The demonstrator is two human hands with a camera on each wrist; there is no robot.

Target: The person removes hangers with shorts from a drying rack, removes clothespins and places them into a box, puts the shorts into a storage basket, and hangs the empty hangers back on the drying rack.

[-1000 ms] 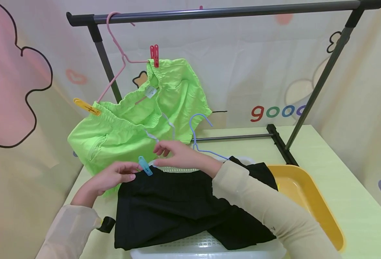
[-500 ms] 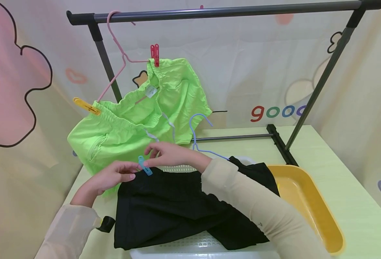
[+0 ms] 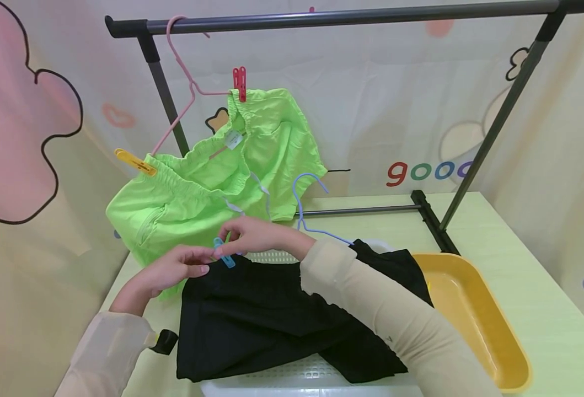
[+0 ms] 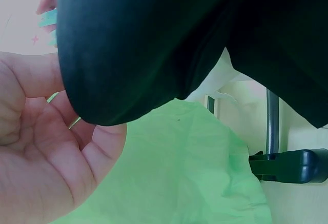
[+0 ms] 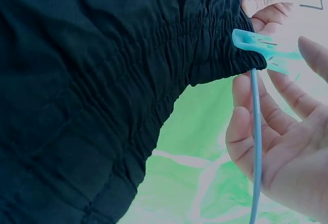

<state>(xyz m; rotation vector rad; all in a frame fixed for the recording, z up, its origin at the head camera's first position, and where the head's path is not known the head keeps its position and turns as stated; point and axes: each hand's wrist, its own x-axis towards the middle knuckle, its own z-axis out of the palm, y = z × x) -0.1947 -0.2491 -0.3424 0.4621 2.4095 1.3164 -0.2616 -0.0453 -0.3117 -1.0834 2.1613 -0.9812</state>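
Note:
Black shorts (image 3: 267, 309) with a gathered waistband lie over a white basket (image 3: 292, 380). My left hand (image 3: 175, 270) grips the waistband's left corner, thumb in front. A blue clothespin (image 5: 251, 42) is clamped on that corner beside it. The thumb and index finger of my right hand (image 3: 252, 237) are at the clothespin's handle ends, lightly pinching them. A blue hanger (image 3: 299, 198) has its hook above the shorts; its wire runs past my right fingers in the right wrist view, up to the waistband. The rest of the hanger is hidden by the shorts.
Behind, bright green shorts (image 3: 282, 132) hang from a pink hanger (image 3: 191, 82), held by a red clothespin (image 3: 240, 84) and a yellow clothespin (image 3: 135, 161). The hanger hooks over a dark rack bar (image 3: 351, 19). A yellow tray (image 3: 475, 309) stands at the right.
My right hand has moved left along the waistband, from just right of the blue clothespin onto its handles. My left hand keeps its grip on the corner of the black shorts.

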